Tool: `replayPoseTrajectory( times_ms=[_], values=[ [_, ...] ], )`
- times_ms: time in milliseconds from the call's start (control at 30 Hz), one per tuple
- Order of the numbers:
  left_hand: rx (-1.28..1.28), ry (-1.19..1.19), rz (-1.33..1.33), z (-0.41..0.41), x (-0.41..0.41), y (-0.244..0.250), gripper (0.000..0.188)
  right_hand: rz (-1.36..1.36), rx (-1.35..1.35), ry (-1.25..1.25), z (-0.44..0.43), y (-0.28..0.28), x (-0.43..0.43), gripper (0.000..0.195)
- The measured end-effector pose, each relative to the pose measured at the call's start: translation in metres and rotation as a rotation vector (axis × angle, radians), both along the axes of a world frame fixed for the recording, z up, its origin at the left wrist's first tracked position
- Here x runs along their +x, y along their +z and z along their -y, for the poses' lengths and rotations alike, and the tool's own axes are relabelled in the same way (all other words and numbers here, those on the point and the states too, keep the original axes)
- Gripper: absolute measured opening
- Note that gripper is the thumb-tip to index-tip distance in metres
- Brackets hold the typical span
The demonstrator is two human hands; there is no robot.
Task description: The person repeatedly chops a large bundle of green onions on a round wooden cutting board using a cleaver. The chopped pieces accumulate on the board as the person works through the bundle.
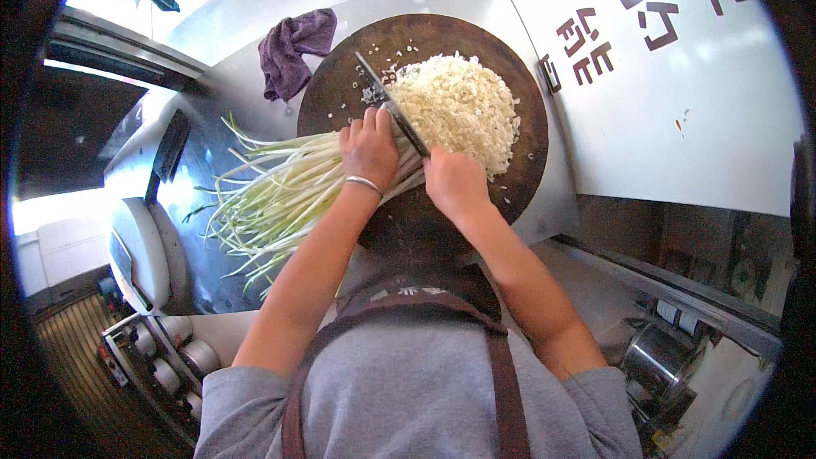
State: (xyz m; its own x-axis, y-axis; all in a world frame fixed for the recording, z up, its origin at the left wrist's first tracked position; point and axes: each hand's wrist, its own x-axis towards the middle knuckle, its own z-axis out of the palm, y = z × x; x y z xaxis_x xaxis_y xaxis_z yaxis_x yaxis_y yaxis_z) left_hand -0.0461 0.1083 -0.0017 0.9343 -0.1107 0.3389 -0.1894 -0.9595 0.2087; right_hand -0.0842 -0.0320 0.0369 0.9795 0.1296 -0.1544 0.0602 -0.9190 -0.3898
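A thick bunch of pale garlic chives [287, 185], or a similar long vegetable, lies across the left side of a round dark chopping board [529, 121]. My left hand [371, 145] presses down on the bunch near its cut end. In my right hand [456, 182] is the handle of a cleaver [390, 99]. Its blade stands on edge right beside my left fingertips, at the end of the bunch. To the right of the blade sits a large heap of finely chopped white pieces [462, 108]. Small bits are scattered at the board's far side.
A purple cloth [294, 51] lies at the board's far left on the steel counter [242, 102]. Along the right rises a pale panel [688, 108] with writing. A round white object [137, 255] is at the counter's left end. Metal pots [660, 357] stand low at the right.
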Motion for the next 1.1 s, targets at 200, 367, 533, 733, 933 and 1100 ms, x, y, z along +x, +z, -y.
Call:
replayPoseTrajectory(
  times_ms=[200, 367, 533, 733, 933, 1100],
  values=[
    [-0.001, -0.001, -0.016, 0.001, 0.002, -0.007, 0.011, 0.097, 0.051, -0.019, 0.019, 0.037, -0.026, 0.021],
    [-0.021, 0.008, 0.019, -0.004, -0.001, -0.004, 0.016, -0.090, -0.052, 0.034, 0.028, 0.099, -0.066, 0.017],
    [-0.003, 0.004, -0.042, 0.001, 0.000, -0.003, 0.019, -0.023, -0.049, 0.024, 0.011, 0.041, -0.045, 0.015],
    [-0.016, 0.001, 0.014, -0.001, 0.001, -0.007, 0.015, 0.025, 0.014, 0.020, 0.012, 0.033, -0.026, 0.015],
    [-0.037, -0.003, 0.031, -0.001, 0.000, 0.000, 0.013, -0.172, -0.062, 0.032, 0.009, 0.064, -0.038, 0.013],
    [-0.042, -0.016, -0.002, 0.002, 0.001, -0.005, 0.012, 0.005, 0.005, 0.016, 0.000, 0.007, -0.017, 0.017]
  ],
)
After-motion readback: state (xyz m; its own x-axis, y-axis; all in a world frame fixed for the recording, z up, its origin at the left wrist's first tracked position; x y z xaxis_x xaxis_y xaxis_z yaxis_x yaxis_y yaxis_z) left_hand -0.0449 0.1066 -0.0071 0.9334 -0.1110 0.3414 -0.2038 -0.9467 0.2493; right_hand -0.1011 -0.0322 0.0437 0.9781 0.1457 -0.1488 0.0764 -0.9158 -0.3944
